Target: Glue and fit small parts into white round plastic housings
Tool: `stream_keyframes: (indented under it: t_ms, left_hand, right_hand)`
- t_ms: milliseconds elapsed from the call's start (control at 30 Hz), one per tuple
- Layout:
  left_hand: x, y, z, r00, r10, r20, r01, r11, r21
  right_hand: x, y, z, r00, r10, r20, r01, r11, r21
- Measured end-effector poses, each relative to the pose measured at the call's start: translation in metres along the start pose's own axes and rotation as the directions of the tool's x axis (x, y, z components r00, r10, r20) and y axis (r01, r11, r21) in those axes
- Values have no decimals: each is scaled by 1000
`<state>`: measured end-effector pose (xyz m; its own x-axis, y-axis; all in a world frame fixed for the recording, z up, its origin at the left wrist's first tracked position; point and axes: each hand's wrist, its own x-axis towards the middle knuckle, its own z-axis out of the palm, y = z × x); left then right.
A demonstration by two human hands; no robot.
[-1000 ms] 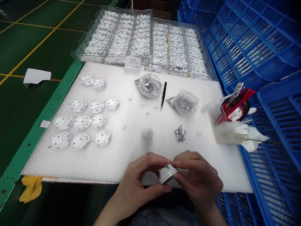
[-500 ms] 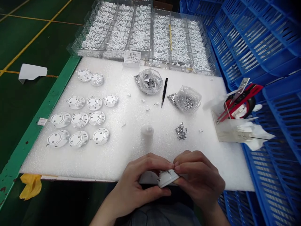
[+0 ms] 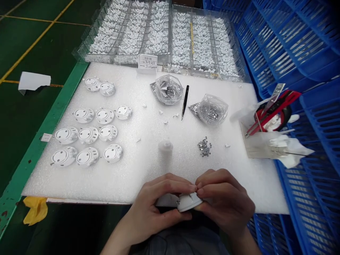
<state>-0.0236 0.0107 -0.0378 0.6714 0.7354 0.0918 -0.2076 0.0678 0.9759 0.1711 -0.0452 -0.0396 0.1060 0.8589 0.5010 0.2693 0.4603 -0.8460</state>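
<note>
Between both hands, just over the near edge of the foam-covered table, is a white oval plastic part (image 3: 189,202), tilted on its side. My left hand (image 3: 159,200) grips it with the thumb below and fingers above. My right hand (image 3: 224,200) pinches at its upper right edge, fingertips meeting those of the left; anything tiny between them is hidden. A small translucent bottle (image 3: 165,146) stands beyond the hands. To its right lies a heap of small silvery pieces (image 3: 204,146). Finished-looking white oval parts (image 3: 87,157) sit in rows at the left.
Two clear bags (image 3: 170,90) of silvery pieces flank black tweezers (image 3: 185,102). Clear trays (image 3: 127,56) of white parts line the back, behind a paper label (image 3: 147,63). A tool holder (image 3: 255,145) with red-handled tools stands right, beside blue crates (image 3: 287,46). White bits are scattered about.
The camera view has shifted slightly. Both hands keep their hold on the white oval part, with barely any movement of the fingers.
</note>
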Motion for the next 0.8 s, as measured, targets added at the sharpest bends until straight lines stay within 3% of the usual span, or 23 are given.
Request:
stream_keyframes:
  t_ms: [233, 467, 800]
  left_hand:
    - [2, 2, -2, 1000, 10, 27, -11, 999, 39]
    - [3, 6, -2, 994, -104, 26, 102, 993, 64]
    - [-1, 1, -1, 993, -120, 9, 120, 992, -36]
  right_hand:
    - [0, 0, -1, 1000, -18, 15, 18, 1000, 4]
    - [3, -2, 0, 1000, -15, 19, 16, 999, -44]
    - [9, -4, 0, 997, -62, 35, 65, 995, -81]
